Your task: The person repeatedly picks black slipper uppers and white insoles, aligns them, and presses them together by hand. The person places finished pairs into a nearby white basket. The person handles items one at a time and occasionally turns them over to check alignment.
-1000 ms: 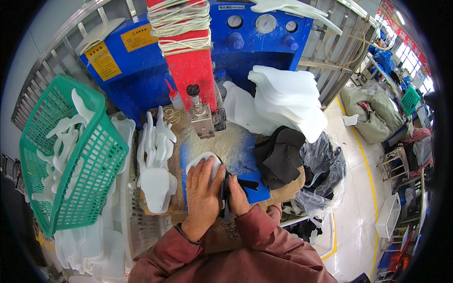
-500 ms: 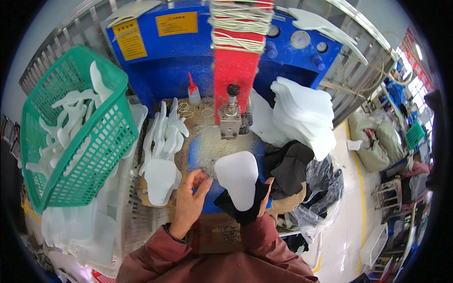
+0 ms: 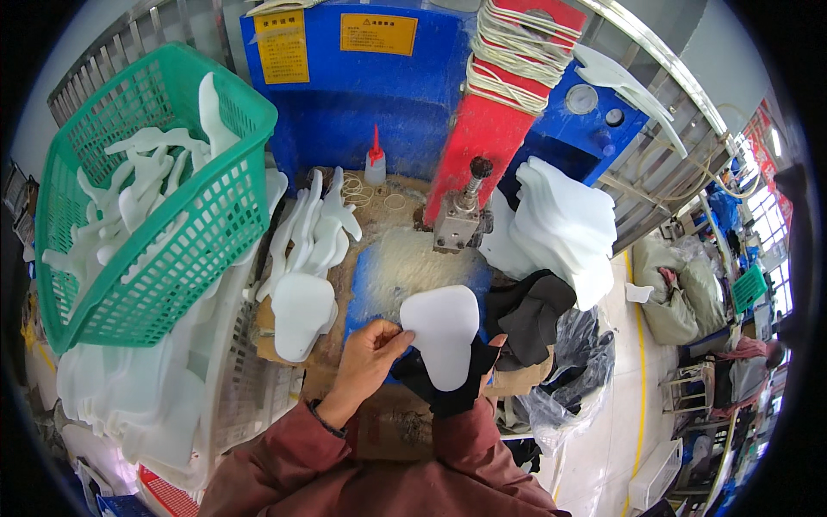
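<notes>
A flat white panel (image 3: pixel 441 323), broad at the top and narrowing to a rounded tongue, lies over a piece of black fabric (image 3: pixel 419 377) close in front of me. My left hand (image 3: pixel 369 358) pinches the panel's left edge between thumb and fingers. On the other side, my right hand (image 3: pixel 491 362) is closed around the fabric and the panel's lower part; most of its fingers are hidden. Just beyond is the blue work surface (image 3: pixel 362 289), covered with pale residue. Above it stands a red machine arm (image 3: pixel 482 129) with a metal head (image 3: pixel 457 220).
A green basket (image 3: pixel 185 267) of white pieces stands at the left. Similar white panels (image 3: pixel 303 314) lie left of my hands. At the right are a white stack (image 3: pixel 564 228), black pieces (image 3: pixel 531 319) and a plastic bag (image 3: pixel 577 358). A red-tipped bottle (image 3: pixel 375 164) stands behind.
My left hand has moved right and taken hold of the white panel's edge. The right hand still holds panel and fabric. The whole view has shifted and tilted a little.
</notes>
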Demonstrator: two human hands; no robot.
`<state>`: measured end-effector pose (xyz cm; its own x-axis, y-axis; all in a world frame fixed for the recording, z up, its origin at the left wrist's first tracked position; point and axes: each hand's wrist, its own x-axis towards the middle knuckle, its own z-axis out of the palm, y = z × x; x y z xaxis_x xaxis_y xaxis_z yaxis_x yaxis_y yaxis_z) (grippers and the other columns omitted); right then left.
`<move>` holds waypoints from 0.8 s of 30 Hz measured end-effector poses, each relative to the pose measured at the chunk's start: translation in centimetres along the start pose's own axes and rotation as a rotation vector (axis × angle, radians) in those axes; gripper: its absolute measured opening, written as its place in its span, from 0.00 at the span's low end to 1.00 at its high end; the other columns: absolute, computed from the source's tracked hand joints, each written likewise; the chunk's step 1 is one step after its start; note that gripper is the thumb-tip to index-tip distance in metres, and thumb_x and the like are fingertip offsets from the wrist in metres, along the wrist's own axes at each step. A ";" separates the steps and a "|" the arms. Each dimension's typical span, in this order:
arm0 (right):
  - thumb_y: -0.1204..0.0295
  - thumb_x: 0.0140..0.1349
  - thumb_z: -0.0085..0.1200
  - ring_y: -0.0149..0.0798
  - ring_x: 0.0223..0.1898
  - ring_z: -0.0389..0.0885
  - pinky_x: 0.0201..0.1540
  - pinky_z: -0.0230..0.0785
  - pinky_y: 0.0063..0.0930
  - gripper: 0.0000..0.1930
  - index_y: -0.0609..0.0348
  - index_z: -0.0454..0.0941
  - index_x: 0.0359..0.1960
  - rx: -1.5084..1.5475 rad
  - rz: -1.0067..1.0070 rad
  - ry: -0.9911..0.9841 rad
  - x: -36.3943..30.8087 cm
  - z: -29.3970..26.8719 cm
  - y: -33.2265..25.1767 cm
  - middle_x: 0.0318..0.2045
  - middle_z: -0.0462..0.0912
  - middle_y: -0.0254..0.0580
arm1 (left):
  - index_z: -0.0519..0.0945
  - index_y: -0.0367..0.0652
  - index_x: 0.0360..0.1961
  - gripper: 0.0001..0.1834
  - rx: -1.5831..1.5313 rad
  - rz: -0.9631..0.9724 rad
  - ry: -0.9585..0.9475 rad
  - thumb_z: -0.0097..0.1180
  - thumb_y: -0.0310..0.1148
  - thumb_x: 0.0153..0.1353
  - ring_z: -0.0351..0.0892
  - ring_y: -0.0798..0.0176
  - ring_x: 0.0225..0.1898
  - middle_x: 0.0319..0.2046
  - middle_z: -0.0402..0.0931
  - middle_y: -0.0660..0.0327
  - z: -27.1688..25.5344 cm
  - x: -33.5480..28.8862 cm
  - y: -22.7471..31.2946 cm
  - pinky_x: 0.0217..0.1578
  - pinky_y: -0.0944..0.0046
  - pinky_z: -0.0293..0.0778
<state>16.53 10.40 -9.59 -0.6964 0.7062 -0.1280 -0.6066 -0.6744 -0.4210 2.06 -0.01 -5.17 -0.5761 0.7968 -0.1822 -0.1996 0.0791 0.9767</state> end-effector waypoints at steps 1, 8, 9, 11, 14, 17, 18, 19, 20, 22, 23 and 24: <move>0.24 0.68 0.32 0.47 0.61 0.76 0.65 0.70 0.40 0.53 0.60 0.62 0.76 0.060 0.029 -0.024 -0.1 0.1 -0.1 0.66 0.74 0.48 | 0.80 0.38 0.33 0.12 0.043 0.005 0.004 0.67 0.35 0.69 0.70 0.78 0.29 0.26 0.78 0.70 0.1 0.1 -0.1 0.30 0.73 0.68; 0.25 0.67 0.37 0.50 0.65 0.75 0.69 0.67 0.43 0.51 0.59 0.63 0.75 -0.053 -0.012 0.136 -0.5 -1.7 -0.3 0.68 0.72 0.48 | 0.81 0.35 0.37 0.14 0.202 0.057 0.070 0.69 0.36 0.66 0.76 0.73 0.31 0.27 0.81 0.63 0.7 0.7 -1.5 0.33 0.67 0.74; 0.26 0.68 0.38 0.50 0.65 0.75 0.69 0.67 0.43 0.51 0.59 0.63 0.75 -0.111 -0.040 0.166 -0.5 -2.5 -0.3 0.69 0.72 0.48 | 0.82 0.34 0.39 0.15 0.284 0.040 0.097 0.70 0.37 0.64 0.79 0.70 0.33 0.30 0.84 0.59 0.7 0.6 -1.7 0.36 0.66 0.76; 0.28 0.69 0.39 0.50 0.65 0.75 0.69 0.67 0.43 0.49 0.60 0.64 0.74 0.015 -0.049 -0.018 -0.3 -4.4 -0.6 0.68 0.73 0.48 | 0.84 0.34 0.43 0.16 0.233 0.071 0.100 0.70 0.37 0.65 0.81 0.70 0.37 0.34 0.85 0.59 0.7 0.7 -2.0 0.41 0.66 0.78; 0.31 0.71 0.40 0.50 0.64 0.75 0.70 0.66 0.42 0.46 0.60 0.64 0.74 -0.033 -0.066 -0.016 0.5 -7.5 -0.3 0.67 0.73 0.47 | 0.86 0.35 0.50 0.17 -0.016 -0.001 0.000 0.67 0.37 0.67 0.81 0.72 0.41 0.39 0.86 0.62 0.6 0.5 -2.5 0.46 0.69 0.77; 0.35 0.74 0.39 0.47 0.67 0.72 0.72 0.62 0.43 0.43 0.62 0.63 0.74 0.035 -0.050 0.059 1.3 -9.4 0.4 0.69 0.71 0.47 | 0.86 0.33 0.47 0.17 0.001 -0.032 -0.021 0.67 0.38 0.68 0.79 0.74 0.39 0.37 0.86 0.63 0.3 0.3 -2.7 0.43 0.70 0.76; 0.35 0.74 0.39 0.47 0.67 0.71 0.73 0.61 0.44 0.43 0.61 0.63 0.74 -0.239 -0.198 -0.052 1.2 -9.7 0.5 0.69 0.71 0.47 | 0.86 0.33 0.45 0.17 0.064 -0.021 0.009 0.67 0.39 0.68 0.78 0.75 0.38 0.34 0.85 0.62 0.4 0.5 -2.7 0.42 0.69 0.76; 0.35 0.74 0.39 0.47 0.67 0.71 0.74 0.59 0.45 0.43 0.61 0.63 0.74 -0.331 -0.264 -0.112 1.3 -9.8 0.6 0.69 0.71 0.47 | 0.86 0.33 0.44 0.17 0.085 0.023 0.003 0.66 0.40 0.68 0.78 0.74 0.37 0.33 0.85 0.61 0.2 0.4 -2.8 0.41 0.68 0.76; 0.35 0.74 0.39 0.47 0.67 0.70 0.75 0.58 0.46 0.43 0.60 0.63 0.74 -0.324 -0.241 -0.104 1.4 -9.7 0.6 0.70 0.70 0.47 | 0.85 0.34 0.44 0.17 0.034 -0.059 -0.017 0.65 0.41 0.69 0.78 0.74 0.37 0.33 0.85 0.62 0.4 0.9 -2.8 0.41 0.67 0.75; 0.35 0.74 0.38 0.48 0.68 0.69 0.76 0.54 0.48 0.42 0.58 0.63 0.75 0.027 -0.022 -0.080 1.6 -9.3 0.8 0.71 0.70 0.45 | 0.85 0.35 0.46 0.13 0.102 -0.005 -0.053 0.64 0.36 0.70 0.77 0.74 0.41 0.38 0.84 0.67 0.0 1.0 -3.2 0.46 0.70 0.73; 0.37 0.76 0.36 0.47 0.69 0.68 0.77 0.52 0.49 0.40 0.57 0.62 0.75 -0.098 -0.100 -0.091 1.7 -8.9 1.2 0.71 0.69 0.45 | 0.85 0.35 0.45 0.13 0.086 0.043 -0.059 0.64 0.36 0.70 0.76 0.75 0.40 0.37 0.83 0.68 0.0 1.1 -3.5 0.44 0.70 0.73; 0.40 0.77 0.35 0.46 0.70 0.67 0.78 0.50 0.50 0.38 0.55 0.61 0.76 -0.195 -0.115 -0.141 1.8 -8.5 1.5 0.71 0.69 0.44 | 0.85 0.35 0.44 0.13 0.102 0.028 -0.065 0.64 0.37 0.71 0.75 0.74 0.40 0.36 0.82 0.68 -0.1 1.4 -3.9 0.44 0.69 0.72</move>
<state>17.63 12.48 -18.08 -0.6819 0.7296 0.0515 -0.6089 -0.5273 -0.5926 1.94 0.68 -9.20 -0.5270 0.8365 -0.1499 -0.1002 0.1141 0.9884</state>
